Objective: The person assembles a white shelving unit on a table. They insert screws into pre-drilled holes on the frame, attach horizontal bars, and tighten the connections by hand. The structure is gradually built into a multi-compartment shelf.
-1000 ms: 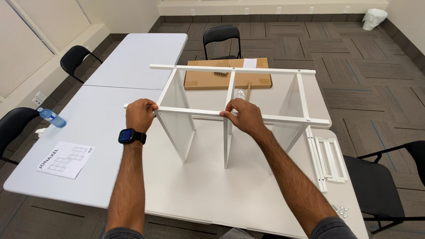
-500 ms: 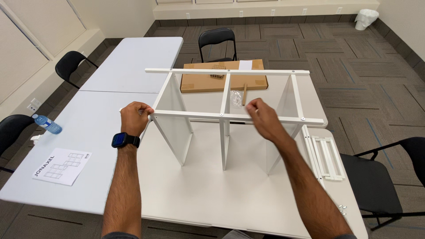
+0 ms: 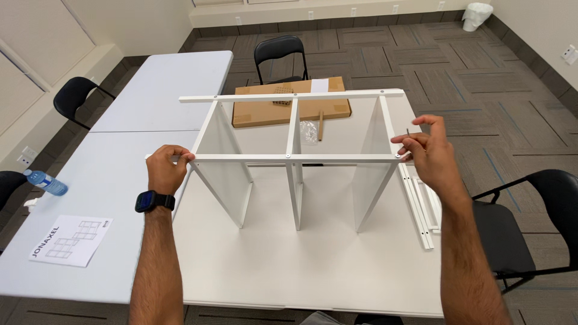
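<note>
Left hand (image 3: 166, 167): fingers curled tight around the left end of the near top rail (image 3: 289, 157) of the white frame (image 3: 295, 174). Right hand (image 3: 428, 153): thumb and forefinger pinched together on a small screw (image 3: 408, 132) at the rail's right end, remaining fingers spread. The frame stands upright on the white table (image 3: 283, 265) with three vertical panels between two rails. Behind it lies a flat cardboard box (image 3: 289, 108). Loose white rails (image 3: 418, 207) lie just right of the frame. An instruction sheet (image 3: 69, 239) and a water bottle (image 3: 47, 182) rest at left
</note>
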